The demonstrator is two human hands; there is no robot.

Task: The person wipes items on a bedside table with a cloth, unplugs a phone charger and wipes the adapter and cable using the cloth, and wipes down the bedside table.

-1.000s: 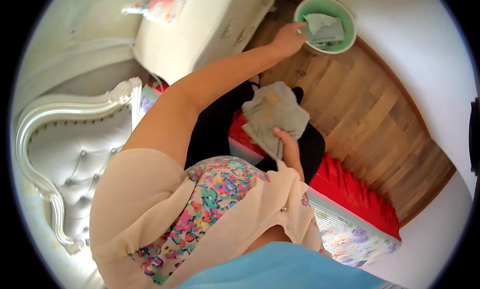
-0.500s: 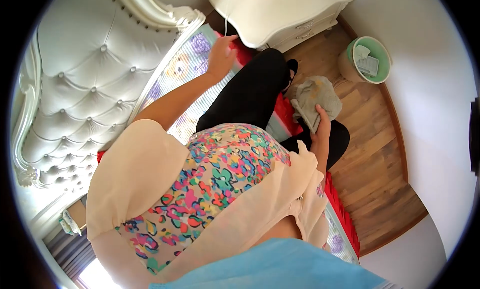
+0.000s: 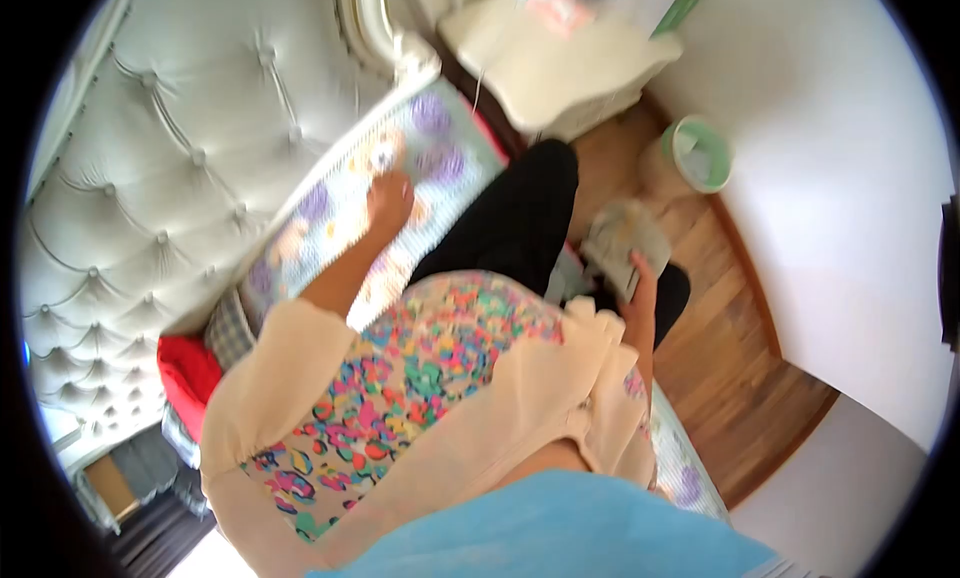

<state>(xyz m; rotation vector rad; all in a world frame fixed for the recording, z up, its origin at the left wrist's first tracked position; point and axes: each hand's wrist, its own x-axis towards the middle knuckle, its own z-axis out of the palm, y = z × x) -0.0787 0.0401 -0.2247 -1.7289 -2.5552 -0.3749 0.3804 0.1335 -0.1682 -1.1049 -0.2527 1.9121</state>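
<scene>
My left hand (image 3: 390,200) is over the patterned bed mat (image 3: 437,166), near the headboard, its fingers curled in; nothing shows in it. Whether it touches the mat is unclear. On the other side, my right hand (image 3: 640,278) grips a crumpled grey cloth (image 3: 628,240) beside my knee, thumb on top of the fabric. Light brown marks show on the cloth. My black-trousered leg (image 3: 515,213) lies between the two hands.
A tufted silver headboard (image 3: 200,158) runs along the left. Past the mat's end stands a cream nightstand (image 3: 550,63) with things on top. A green-lined bin (image 3: 712,173) is on the wooden floor (image 3: 715,308) by the wall. A red item (image 3: 187,373) lies lower left.
My left hand has moved back from the mat's far end toward the headboard side, its fingers now more curled. Less red shows at the mat's end. The right hand still holds the cloth.
</scene>
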